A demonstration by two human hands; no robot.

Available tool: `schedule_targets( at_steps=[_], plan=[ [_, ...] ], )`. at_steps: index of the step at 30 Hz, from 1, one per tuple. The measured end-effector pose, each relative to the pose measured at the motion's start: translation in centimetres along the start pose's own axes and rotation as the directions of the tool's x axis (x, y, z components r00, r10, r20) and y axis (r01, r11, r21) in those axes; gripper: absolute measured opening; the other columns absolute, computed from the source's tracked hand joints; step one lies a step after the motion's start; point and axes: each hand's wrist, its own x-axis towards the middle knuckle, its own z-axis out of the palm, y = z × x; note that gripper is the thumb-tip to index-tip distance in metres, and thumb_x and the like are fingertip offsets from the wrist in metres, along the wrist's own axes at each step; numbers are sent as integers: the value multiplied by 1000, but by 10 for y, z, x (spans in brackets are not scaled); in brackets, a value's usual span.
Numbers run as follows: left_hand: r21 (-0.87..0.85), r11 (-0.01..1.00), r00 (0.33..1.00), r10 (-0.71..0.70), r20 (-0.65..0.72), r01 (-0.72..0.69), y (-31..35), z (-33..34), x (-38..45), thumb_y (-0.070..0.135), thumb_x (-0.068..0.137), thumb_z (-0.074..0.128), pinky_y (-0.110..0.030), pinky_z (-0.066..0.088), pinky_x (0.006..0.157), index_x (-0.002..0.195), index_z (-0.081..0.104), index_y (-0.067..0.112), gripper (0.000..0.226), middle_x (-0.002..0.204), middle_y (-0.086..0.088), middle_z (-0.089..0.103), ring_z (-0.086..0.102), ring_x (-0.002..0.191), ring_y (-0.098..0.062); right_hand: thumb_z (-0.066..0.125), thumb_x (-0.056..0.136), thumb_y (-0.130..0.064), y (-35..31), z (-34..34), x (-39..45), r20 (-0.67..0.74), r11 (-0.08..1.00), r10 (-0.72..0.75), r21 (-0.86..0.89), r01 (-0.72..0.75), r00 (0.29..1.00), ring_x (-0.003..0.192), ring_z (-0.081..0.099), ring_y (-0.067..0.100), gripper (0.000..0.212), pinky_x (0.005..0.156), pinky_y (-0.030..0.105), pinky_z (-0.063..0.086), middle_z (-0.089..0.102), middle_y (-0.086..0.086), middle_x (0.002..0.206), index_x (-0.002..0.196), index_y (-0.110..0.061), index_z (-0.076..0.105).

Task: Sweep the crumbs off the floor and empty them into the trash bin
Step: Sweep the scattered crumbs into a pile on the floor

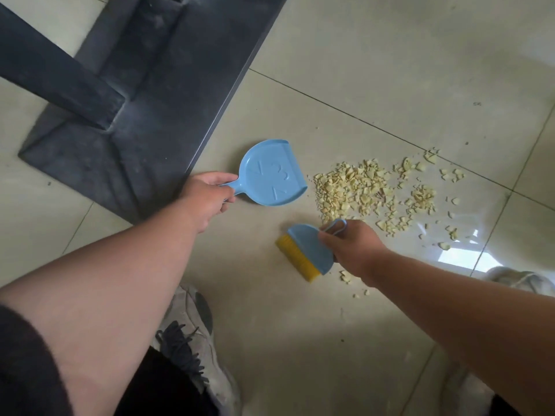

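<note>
Crumbs (369,190): pale yellow broken flakes, dense heap on the tiled floor (375,70), thinning to scattered bits toward the right, a few strays near the brush. Left hand (207,195) curled round the handle of a light blue dustpan (274,174); pan lies flat, open lip just beside the heap's left edge. Right hand (351,246) grips the blue brush (309,250) by its loop handle, yellow bristles pointing down-left, just below the heap. Dark metal base (135,94) close behind the left hand; open tile beyond the crumbs. Shoe (192,328) below.
</note>
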Motion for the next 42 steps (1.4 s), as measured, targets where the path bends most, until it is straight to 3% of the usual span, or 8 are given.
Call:
schedule_targets(
  at_steps=[9,12,15,21,24,28,34,42],
  plan=[
    [-17,1000,998,5,64,-4,8,33,-8,0,93,69,-30,55,68,99,77,29,31,104,-4,78,69,79,-19,77,85,-37,4,-89,33,-149,996,58,82,-47,987,84,77,34,17,77,58,63,78,11,91,93,-22,78],
    [2,1000,994,-14,106,14,11,42,-11,2,95,71,-31,57,69,102,77,23,24,103,-5,79,72,80,-20,78,89,-29,3,-103,37,-134,987,66,156,-45,989,87,77,34,12,80,55,64,78,13,94,95,-19,78],
    [16,999,993,-30,116,29,14,42,-15,-1,96,69,-33,59,71,101,74,15,18,101,-11,78,74,78,-23,79,91,-21,-2,-109,29,-14,986,47,159,-44,999,90,77,31,11,82,48,65,78,14,97,100,-13,78],
    [8,998,991,-67,115,66,15,16,-35,-7,95,65,-34,59,70,103,68,9,19,100,-17,75,74,77,-25,77,93,-21,9,-101,-9,315,987,24,-158,28,949,87,76,23,6,78,38,66,78,10,93,94,-16,80],
    [5,995,983,-104,153,105,7,2,-44,-8,96,64,-35,58,70,101,67,10,18,102,-19,74,73,80,-28,75,91,-33,21,-90,-20,412,883,18,-434,179,911,83,71,13,8,75,30,60,76,-3,86,91,-26,79],
    [7,986,972,-167,162,168,-7,-12,-47,-9,97,62,-38,58,73,100,67,9,19,103,-22,72,72,80,-29,73,89,-37,35,-83,-21,462,798,53,-553,241,885,90,69,15,16,85,36,57,75,-3,91,97,-25,79],
    [-32,976,957,-204,207,215,-10,-7,-39,-9,99,60,-35,62,68,99,66,8,19,99,-22,70,70,77,-30,70,92,-40,33,-100,-1,396,751,27,-614,243,918,86,67,15,16,81,37,57,70,-3,89,94,-24,75],
    [-99,968,951,-201,236,229,1,12,-29,-10,99,60,-31,65,64,95,65,9,20,102,-20,69,69,81,-29,70,94,-35,-16,-140,32,191,830,-66,-535,160,979,72,64,16,11,60,28,49,71,0,82,91,-26,76]
  ],
)
